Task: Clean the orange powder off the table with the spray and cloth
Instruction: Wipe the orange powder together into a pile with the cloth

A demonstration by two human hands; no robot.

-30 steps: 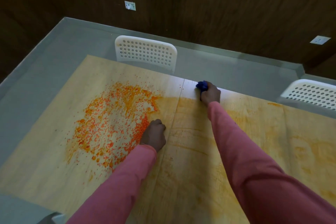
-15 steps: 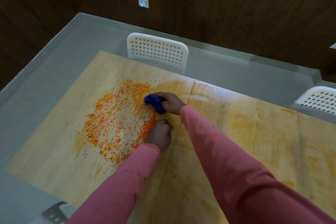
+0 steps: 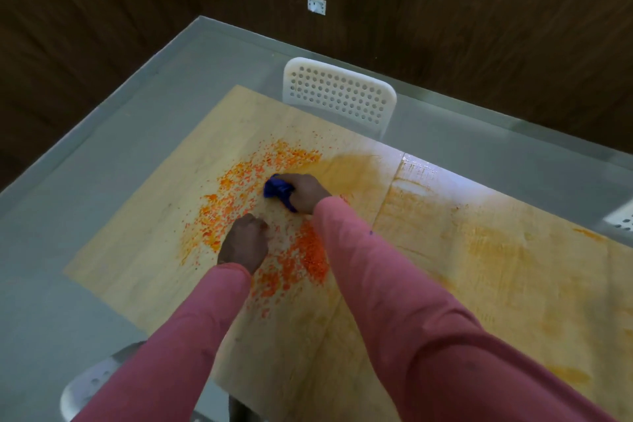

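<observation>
Orange powder (image 3: 301, 253) lies scattered over the left part of the light wooden sheet (image 3: 144, 250) on the table. My right hand (image 3: 303, 193) grips a bunched blue cloth (image 3: 278, 190) and presses it onto the powder patch. My left hand (image 3: 244, 244) rests as a fist on the sheet in the middle of the powder, just in front of the cloth; nothing shows in it. No spray bottle is in view. Both arms wear pink sleeves.
Smeared orange streaks (image 3: 496, 250) cover the right part of the sheet. A grey glass table (image 3: 85, 181) surrounds the sheet. A white perforated chair (image 3: 339, 92) stands at the far edge, another chair (image 3: 621, 221) at the right edge, and a metal stool (image 3: 89, 384) at near left.
My right hand has swept the cloth from the far edge of the sheet leftward and nearer, into the powder. The left fist has stayed on the sheet. The camera has shifted left.
</observation>
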